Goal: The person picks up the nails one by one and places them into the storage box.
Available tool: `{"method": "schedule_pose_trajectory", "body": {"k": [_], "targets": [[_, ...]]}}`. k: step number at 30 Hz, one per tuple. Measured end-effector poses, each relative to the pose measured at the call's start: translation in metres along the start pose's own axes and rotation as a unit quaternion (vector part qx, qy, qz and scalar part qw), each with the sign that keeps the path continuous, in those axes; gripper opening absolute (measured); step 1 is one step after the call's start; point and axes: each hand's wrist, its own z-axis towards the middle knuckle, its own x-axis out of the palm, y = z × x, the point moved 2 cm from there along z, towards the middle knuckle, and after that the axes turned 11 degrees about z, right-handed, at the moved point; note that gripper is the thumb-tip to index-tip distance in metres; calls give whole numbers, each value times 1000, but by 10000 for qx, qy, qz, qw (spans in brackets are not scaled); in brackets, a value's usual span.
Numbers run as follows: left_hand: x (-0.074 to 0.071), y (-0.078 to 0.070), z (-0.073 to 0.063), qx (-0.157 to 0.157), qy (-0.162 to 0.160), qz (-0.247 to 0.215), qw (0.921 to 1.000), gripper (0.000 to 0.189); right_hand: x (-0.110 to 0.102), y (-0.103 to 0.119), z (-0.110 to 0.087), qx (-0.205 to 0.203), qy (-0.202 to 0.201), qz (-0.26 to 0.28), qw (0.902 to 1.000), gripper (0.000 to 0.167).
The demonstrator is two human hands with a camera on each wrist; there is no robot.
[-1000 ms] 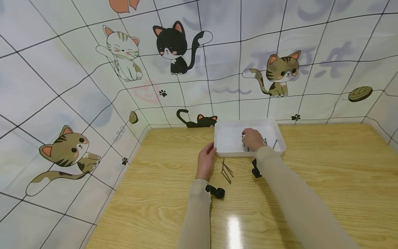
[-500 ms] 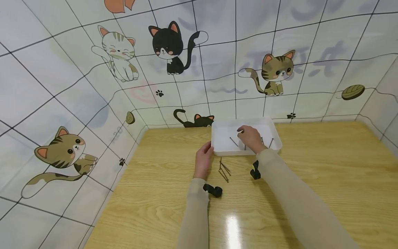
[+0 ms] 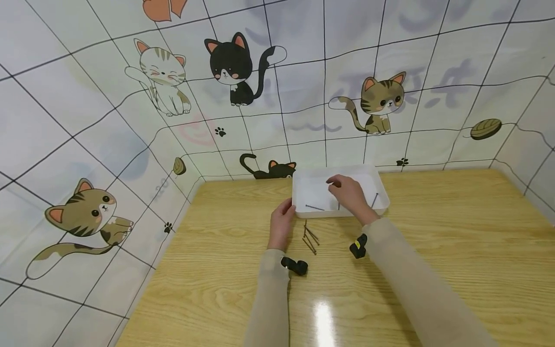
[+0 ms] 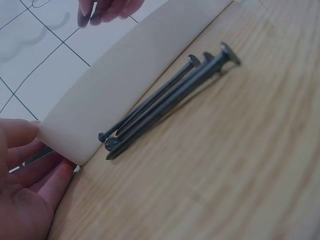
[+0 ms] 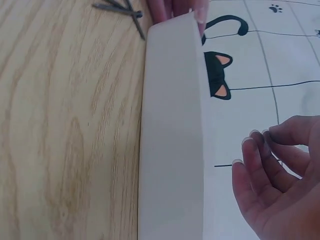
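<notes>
A shallow white tray (image 3: pixel 318 215) stands against the wall. My left hand (image 3: pixel 281 222) grips its near left corner; in the left wrist view the thumb is at the rim and the fingers curl around the outside. Over the tray's middle hovers my right hand (image 3: pixel 349 193), fingers loosely bent and tips close together, with nothing visible between them in the right wrist view. A nail (image 3: pixel 314 207) lies near the tray's front left. Other nails are partly visible around the right hand, among them one nail (image 3: pixel 375 200) on the right side.
Several long nails (image 4: pixel 167 102) lie in a loose bunch on the wooden table (image 3: pixel 208 270), just in front of the tray. Black wrist cameras sit on both sleeves. A cartoon-cat wall covering (image 3: pixel 303 96) rises behind the tray.
A nail by the right fingertips has dropped and now lies near the tray's front left. The right hand has drawn slightly away from it. The left hand keeps its hold on the tray.
</notes>
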Motion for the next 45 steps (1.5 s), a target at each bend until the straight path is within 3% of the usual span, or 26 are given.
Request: {"method": "schedule_pose_trajectory", "body": {"k": [11,24,34,45], "targets": [[0,2,3,-151,-90,164,9997,35,1,-2,-24,-56,-198,518,9984,33],[2,-1,0,-100,-26,86,9999,36,10,-9,-55,-274,-319,945,9946,30],[4,0,2,-43,-39,59,10000,35,16,-12,-62,-146,-226,1225,9921,29],[2,0,1,-118,-90,152,9998,34,22,-11,-65,-129,55,1080,9940,28]]}}
